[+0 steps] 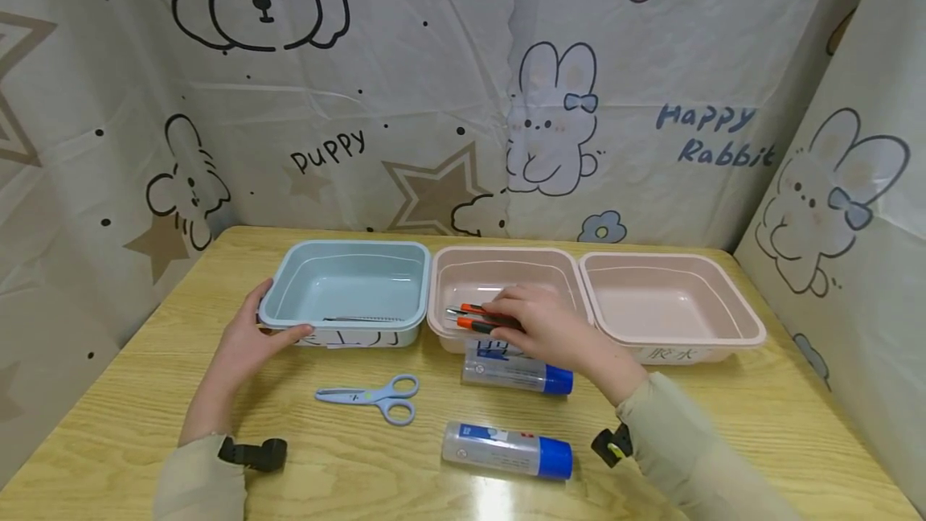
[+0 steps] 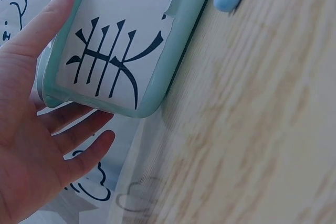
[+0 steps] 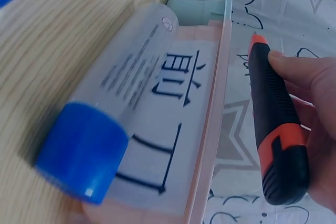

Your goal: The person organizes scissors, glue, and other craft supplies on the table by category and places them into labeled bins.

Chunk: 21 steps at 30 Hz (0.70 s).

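My right hand [image 1: 546, 324] holds two orange-and-black utility knives [image 1: 473, 326] over the front of the middle pink bin [image 1: 506, 255]. One utility knife [image 3: 278, 114] shows plainly in the right wrist view, with the thumb along its side. At the left, my left hand [image 1: 246, 344] grips the front left corner of the light blue bin [image 1: 347, 246]. Its thumb lies along the labelled front in the left wrist view, and some fingertips are hidden behind the bin. A thin dark item [image 1: 362, 319] lies inside by the front wall.
Light blue scissors [image 1: 372, 397] lie on the wooden table [image 1: 318, 481] before the blue bin. One glue bottle [image 1: 506, 371] with a blue cap lies against the middle bin; another glue bottle [image 1: 506, 450] lies nearer. A second pink bin [image 1: 673, 296] stands at right. A printed curtain [image 1: 405, 63] hangs behind.
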Motion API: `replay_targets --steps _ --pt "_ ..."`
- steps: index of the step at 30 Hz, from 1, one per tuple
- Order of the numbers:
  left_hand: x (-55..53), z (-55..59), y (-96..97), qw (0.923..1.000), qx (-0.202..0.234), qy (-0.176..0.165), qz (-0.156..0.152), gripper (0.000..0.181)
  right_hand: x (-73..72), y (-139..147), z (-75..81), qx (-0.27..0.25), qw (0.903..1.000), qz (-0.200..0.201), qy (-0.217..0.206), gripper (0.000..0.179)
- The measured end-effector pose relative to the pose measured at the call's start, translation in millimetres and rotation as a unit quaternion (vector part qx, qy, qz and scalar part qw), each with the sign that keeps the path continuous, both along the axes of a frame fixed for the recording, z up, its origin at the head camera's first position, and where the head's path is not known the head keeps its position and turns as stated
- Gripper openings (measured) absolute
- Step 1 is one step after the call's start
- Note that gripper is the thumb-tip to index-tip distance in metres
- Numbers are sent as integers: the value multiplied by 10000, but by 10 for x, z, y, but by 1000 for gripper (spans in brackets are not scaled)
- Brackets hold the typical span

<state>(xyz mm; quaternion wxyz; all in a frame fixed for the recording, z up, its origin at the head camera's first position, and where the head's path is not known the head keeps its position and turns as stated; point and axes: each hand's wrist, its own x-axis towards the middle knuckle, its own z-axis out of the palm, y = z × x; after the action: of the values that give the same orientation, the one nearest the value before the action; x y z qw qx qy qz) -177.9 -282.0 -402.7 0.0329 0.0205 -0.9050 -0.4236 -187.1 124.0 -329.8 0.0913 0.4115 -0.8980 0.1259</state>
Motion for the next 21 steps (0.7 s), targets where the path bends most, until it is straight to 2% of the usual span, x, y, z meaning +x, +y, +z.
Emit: replay_targets --steps 4,21 --pt "-1 4 0 10000 6 33 -12 104 -50 -121 -2 6 10000 -12 65 29" --pt "-16 -14 -16 10000 -27 59 -43 104 -181 -609 9 302 9991 225 -195 24"
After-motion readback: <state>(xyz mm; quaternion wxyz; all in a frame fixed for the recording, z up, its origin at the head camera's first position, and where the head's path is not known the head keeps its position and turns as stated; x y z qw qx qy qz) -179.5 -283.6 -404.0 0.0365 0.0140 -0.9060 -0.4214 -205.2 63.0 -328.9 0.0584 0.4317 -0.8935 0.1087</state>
